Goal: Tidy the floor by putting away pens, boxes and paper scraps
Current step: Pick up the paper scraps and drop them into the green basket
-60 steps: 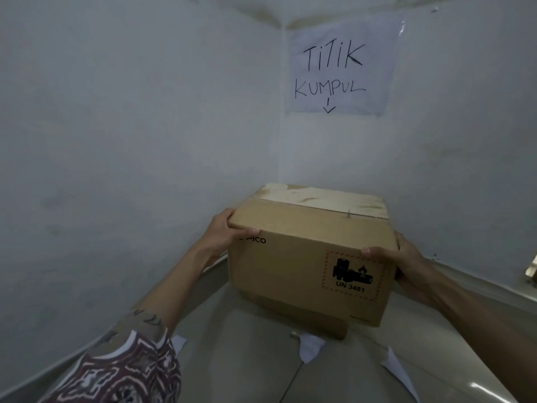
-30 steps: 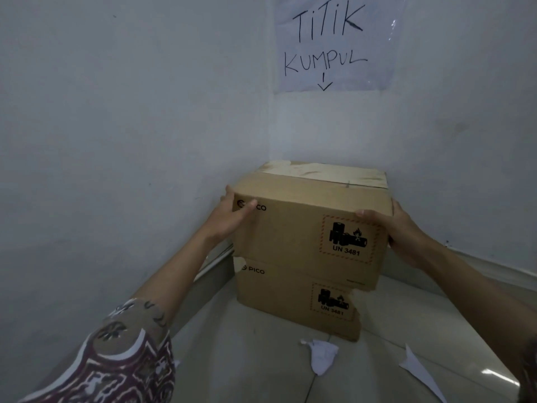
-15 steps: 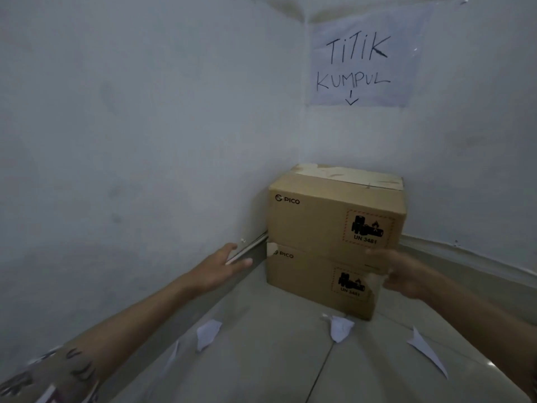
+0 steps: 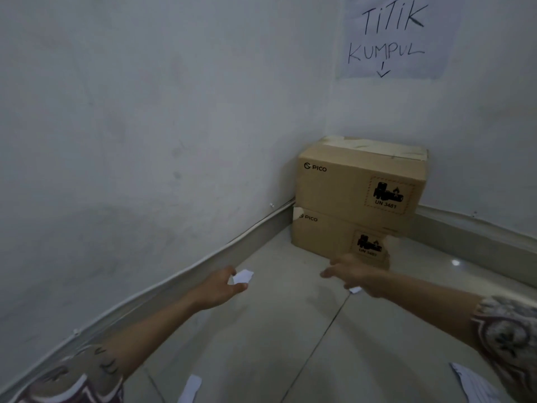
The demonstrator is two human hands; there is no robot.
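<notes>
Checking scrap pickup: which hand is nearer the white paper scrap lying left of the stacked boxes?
Left. The left hand reaches the paper scrap, fingertips at its edge; contact unclear. The right hand hovers off to its right, in front of the lower box.

Two boxes (image 4: 360, 184) stacked in corner; left hand (image 4: 218, 289) at paper scrap (image 4: 242, 276); right hand (image 4: 357, 274) blurred.

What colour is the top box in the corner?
Plain brown cardboard, with black print and a red dashed label border: top box, seen in the head view.
</notes>
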